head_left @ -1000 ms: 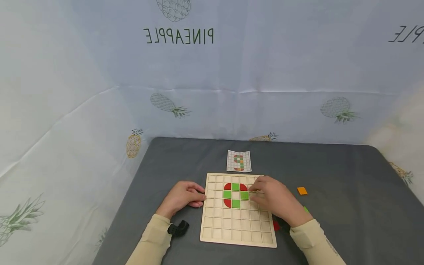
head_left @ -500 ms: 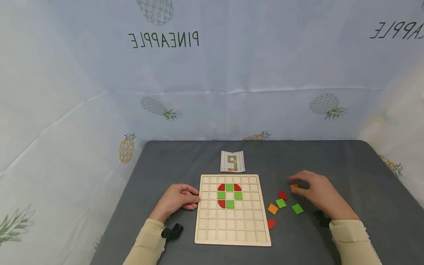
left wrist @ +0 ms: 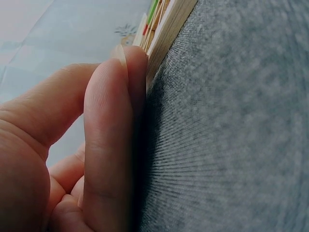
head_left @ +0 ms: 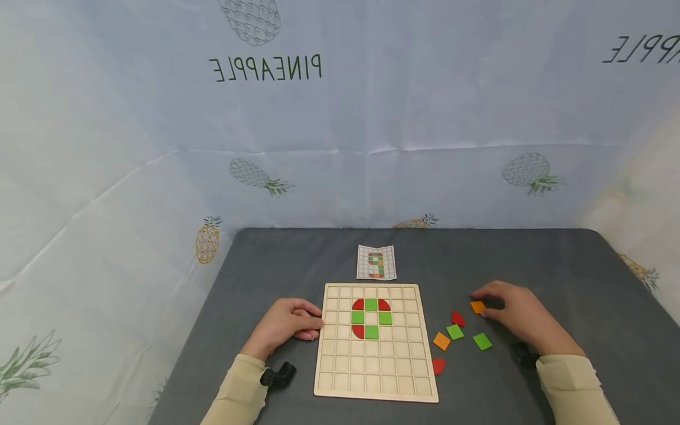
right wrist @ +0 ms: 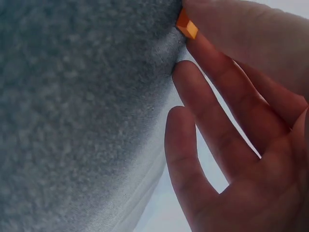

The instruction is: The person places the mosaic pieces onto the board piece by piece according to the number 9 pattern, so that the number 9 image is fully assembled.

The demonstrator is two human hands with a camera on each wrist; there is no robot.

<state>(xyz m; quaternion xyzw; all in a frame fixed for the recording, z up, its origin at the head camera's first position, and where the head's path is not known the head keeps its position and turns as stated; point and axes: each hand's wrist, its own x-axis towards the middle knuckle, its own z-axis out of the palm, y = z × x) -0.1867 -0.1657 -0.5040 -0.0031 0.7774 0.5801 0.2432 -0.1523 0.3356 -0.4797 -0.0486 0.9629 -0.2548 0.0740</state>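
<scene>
My left hand (head_left: pixel 289 320) lies against the left edge of a square wooden grid board (head_left: pixel 376 367); in the left wrist view its fingertips (left wrist: pixel 106 87) touch the board's side (left wrist: pixel 171 36). Red quarter-round tiles (head_left: pixel 358 332) and green square tiles (head_left: pixel 372 332) form a ring in the board's upper cells. At the right, my right hand (head_left: pixel 517 310) pinches an orange square tile (head_left: pixel 477 307) between thumb and forefinger, close over the cloth. The right wrist view shows this tile (right wrist: pixel 187 25) beneath the thumb, with the other fingers spread loosely.
Between board and right hand lie an orange tile (head_left: pixel 442 341), two green tiles (head_left: pixel 482 341) and two red ones (head_left: pixel 438 366). A small pattern card (head_left: pixel 361 269) stands behind the board. Dark cloth (head_left: pixel 297 248) covers the table, backed by a pineapple-print curtain (head_left: pixel 451 106).
My right hand has left the board and moved right to the orange tile, its thumb and forefinger closing on it over the last half second. The left hand stays at the board's edge.
</scene>
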